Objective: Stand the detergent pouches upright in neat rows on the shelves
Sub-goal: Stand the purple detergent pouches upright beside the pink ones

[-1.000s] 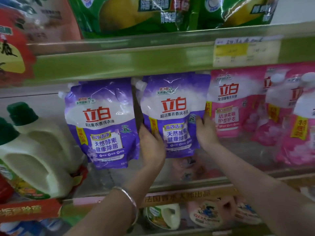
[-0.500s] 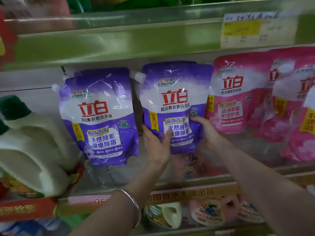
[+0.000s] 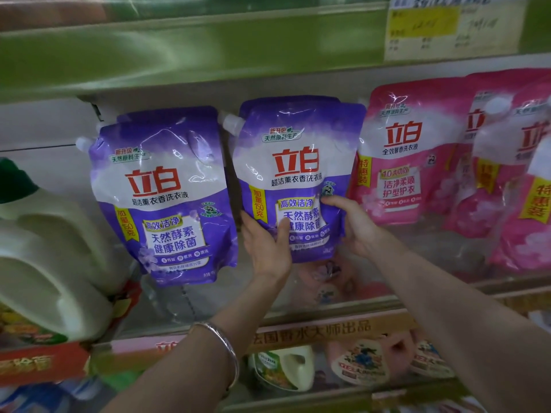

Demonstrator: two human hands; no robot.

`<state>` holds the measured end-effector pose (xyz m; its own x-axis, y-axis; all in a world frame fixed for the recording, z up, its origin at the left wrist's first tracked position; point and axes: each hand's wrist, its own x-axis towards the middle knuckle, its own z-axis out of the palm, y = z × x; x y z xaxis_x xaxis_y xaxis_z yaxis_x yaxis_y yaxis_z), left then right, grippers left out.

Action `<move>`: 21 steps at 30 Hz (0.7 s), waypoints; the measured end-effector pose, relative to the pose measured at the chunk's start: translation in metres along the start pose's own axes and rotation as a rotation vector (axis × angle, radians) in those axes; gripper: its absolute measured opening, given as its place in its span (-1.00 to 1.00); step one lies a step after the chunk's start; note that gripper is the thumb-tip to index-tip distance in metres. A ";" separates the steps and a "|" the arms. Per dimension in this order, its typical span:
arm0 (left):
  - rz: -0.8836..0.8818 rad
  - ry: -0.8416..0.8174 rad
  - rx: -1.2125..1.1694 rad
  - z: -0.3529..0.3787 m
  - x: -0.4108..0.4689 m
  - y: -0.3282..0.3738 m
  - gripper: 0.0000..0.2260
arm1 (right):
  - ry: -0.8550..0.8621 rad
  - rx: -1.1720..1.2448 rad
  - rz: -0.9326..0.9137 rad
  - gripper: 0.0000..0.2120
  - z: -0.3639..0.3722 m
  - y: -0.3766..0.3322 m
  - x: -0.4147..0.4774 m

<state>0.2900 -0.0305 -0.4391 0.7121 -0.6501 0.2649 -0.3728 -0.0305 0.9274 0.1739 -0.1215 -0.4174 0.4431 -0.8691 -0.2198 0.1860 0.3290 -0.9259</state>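
1. Gripping the middle purple pouch [image 3: 298, 162] with both hands, up on the shelf between the other packs. Upright, white spout cap at top left, label facing out. Hard to tell whether the bottom edge sits on the shelf.
2. Held at the lower left edge by the left hand [image 3: 265, 242], thumb laid across the front label, fingers tucked behind.
3. Pinched at the lower right by the right hand [image 3: 354, 225], one digit on the front, the rest wrapped round the back.
4. Just left of it, narrow gap only: second purple pouch [image 3: 167, 198], upright too, with another one peeking out behind.
5. Right up against the other side: row of pink pouches [image 3: 408, 150].
6. Also around: white jug [image 3: 50, 263] with a green cap far left, silver bracelet [image 3: 223, 347] on the left wrist, blurry price tag [image 3: 447, 28] on the green shelf edge [image 3: 179, 55] above.
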 end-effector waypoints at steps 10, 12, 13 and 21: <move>-0.026 -0.010 0.078 -0.006 -0.016 0.009 -0.30 | -0.034 -0.099 -0.069 -0.82 0.009 0.009 -0.006; -0.040 -0.009 0.079 -0.007 -0.017 0.010 -0.29 | -0.015 -0.095 -0.086 -0.82 0.009 0.009 -0.007; -0.049 -0.009 0.074 -0.008 -0.018 0.011 -0.29 | 0.013 -0.090 -0.100 -0.81 0.009 0.009 -0.007; -0.078 0.006 0.061 -0.011 -0.022 0.014 -0.31 | 0.091 -0.067 -0.167 -0.91 0.000 -0.001 -0.014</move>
<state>0.2754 -0.0082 -0.4288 0.7440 -0.6394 0.1939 -0.3510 -0.1271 0.9277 0.1674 -0.1094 -0.4134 0.3292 -0.9404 -0.0854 0.1900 0.1546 -0.9695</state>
